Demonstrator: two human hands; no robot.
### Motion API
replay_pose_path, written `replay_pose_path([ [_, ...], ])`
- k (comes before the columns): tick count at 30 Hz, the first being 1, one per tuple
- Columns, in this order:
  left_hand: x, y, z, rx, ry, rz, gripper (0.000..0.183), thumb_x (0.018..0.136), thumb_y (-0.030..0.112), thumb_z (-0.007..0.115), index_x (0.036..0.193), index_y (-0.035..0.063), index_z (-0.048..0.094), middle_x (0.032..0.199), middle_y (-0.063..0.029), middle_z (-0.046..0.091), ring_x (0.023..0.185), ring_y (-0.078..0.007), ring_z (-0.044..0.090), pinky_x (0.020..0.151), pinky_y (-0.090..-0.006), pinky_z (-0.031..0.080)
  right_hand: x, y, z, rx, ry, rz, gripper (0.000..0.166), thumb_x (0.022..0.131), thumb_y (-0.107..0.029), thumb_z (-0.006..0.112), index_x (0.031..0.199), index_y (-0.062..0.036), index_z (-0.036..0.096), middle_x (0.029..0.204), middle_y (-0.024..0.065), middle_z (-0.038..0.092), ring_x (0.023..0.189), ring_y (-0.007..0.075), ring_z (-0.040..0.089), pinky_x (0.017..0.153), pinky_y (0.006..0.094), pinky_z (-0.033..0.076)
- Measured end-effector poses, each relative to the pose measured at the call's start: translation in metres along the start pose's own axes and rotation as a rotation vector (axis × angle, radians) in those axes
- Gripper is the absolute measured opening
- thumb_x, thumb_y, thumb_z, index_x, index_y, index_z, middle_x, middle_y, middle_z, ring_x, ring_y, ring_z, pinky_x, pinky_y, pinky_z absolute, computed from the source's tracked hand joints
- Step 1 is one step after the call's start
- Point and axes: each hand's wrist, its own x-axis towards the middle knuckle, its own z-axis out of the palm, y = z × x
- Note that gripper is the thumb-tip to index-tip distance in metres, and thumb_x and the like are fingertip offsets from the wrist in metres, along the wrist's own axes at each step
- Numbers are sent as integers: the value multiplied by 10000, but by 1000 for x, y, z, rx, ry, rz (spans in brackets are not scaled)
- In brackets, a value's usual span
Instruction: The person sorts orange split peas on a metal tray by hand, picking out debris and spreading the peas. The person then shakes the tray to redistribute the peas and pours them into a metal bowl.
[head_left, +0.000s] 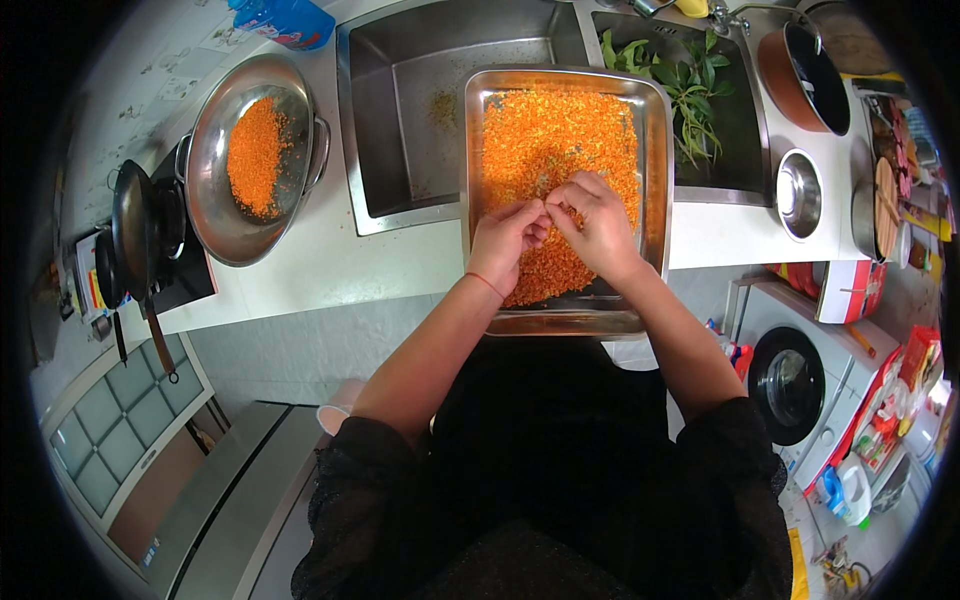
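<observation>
A rectangular metal tray (657, 180) straddles the divider between two sink basins and the counter's front edge. Small orange pieces (559, 127), possibly flower petals or chopped food, cover most of its bottom in a loose layer, with a thinner patch near the middle. Over this layer, my left hand (511, 238) and my right hand (596, 219) meet at the fingertips, thumbs against forefingers. Anything pinched between them is too small to make out. To the left, a large two-handled metal wok (214, 165) contains a heap of similar orange pieces (255, 157).
Leafy green stems (694, 90) lie in the right sink basin (727, 169); the left basin (409, 135) has small debris. A metal bowl (799, 196) and a brown pot (793, 79) stand on the right. Pans (133, 225) sit far left, a blue bottle (289, 24) at the back.
</observation>
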Motion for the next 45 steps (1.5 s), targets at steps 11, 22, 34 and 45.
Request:
replay_pose_path([
  [11,2,-5,-3,-32,20,-16,151,873,178,623,902,33,649,768,-21,621,672,-107,549,617,-239,433,-1,-4,-1,-168,-22,-114,108,689,-67,679,776,-44,618,798,81,574,781,276,552,718,367,453],
  [22,-2,3,6,151,-15,76,211,892,226,613,897,24,674,784,-24,637,634,-74,528,584,-220,436,1,17,-10,276,-13,264,43,784,-12,637,802,-31,602,739,47,566,711,181,563,678,301,459],
  [34,43,21,15,1528,204,977,352,796,122,617,1135,37,572,1291,-152,467,1217,-344,418,1030,-419,343,41,87,-20,-159,74,248,278,871,-188,588,1121,-68,612,1098,83,608,1049,213,555,911,337,433],
  [45,-18,-6,-13,1436,-191,876,257,794,68,569,1045,26,606,1222,-125,525,1144,-330,493,984,-402,400,-8,40,-24,-349,-337,-145,308,801,-71,601,1108,-53,614,1234,91,552,1182,268,475,1012,413,353],
])
